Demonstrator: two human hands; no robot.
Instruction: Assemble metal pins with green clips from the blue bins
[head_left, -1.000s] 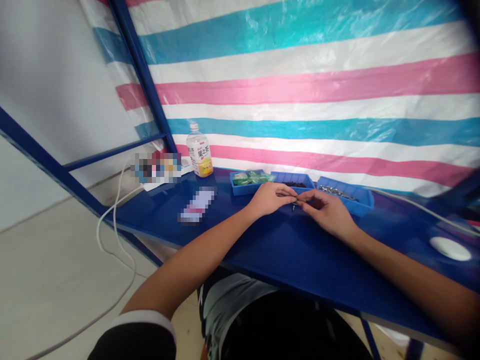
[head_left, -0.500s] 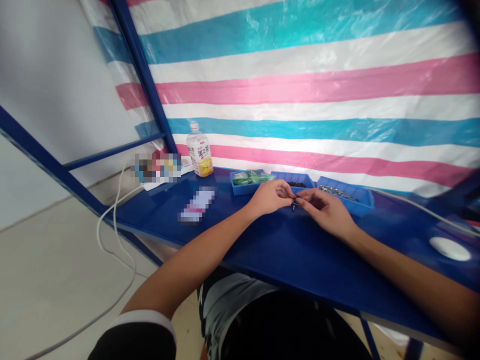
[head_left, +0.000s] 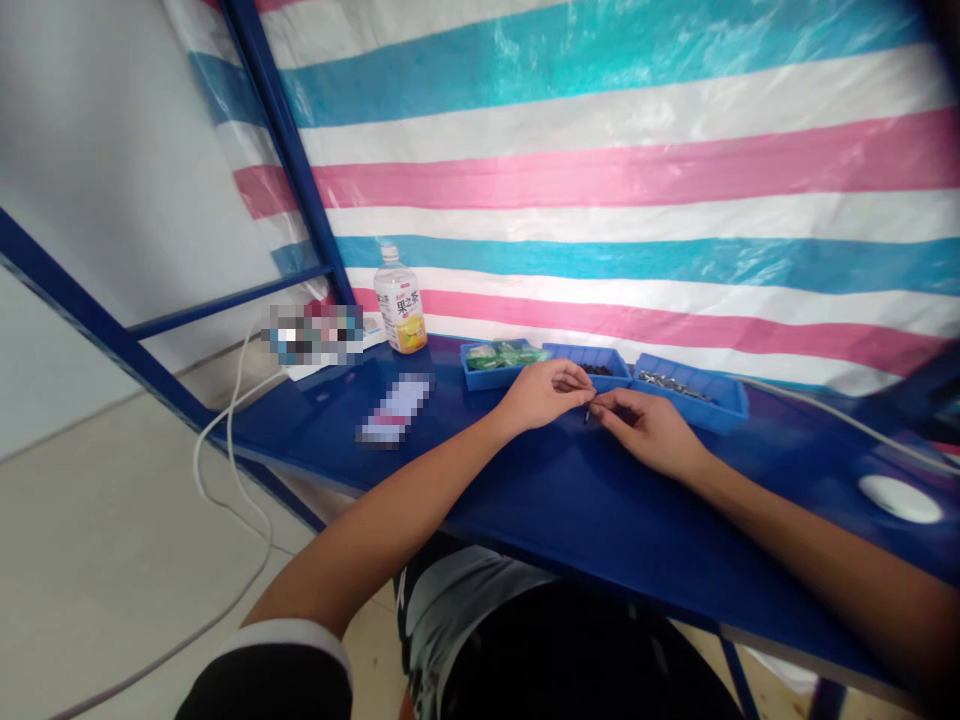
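Observation:
My left hand (head_left: 546, 393) and my right hand (head_left: 646, 428) meet fingertip to fingertip above the blue table (head_left: 555, 500). Both are closed in a pinch. Between and just below the fingertips shows a small dark part (head_left: 587, 415), too small to name; the fingers cover most of it. Right behind the hands stands a blue bin with small black pieces (head_left: 598, 370). Left of it, a blue bin (head_left: 480, 378) holds green-and-clear plastic packets (head_left: 504, 354). To the right, another blue bin (head_left: 720, 410) contains small silvery metal pieces (head_left: 667, 382).
A drink bottle (head_left: 402, 305) stands at the back left, with a blurred flat rectangle (head_left: 396, 408) in front of it. A white oval object (head_left: 900, 498) lies at the right. White cables (head_left: 236, 480) hang off the left end. A striped plastic sheet (head_left: 600, 180) rises behind.
My right hand has shifted slightly, its fingers a little differently placed around the small part. My left hand stays almost where it was.

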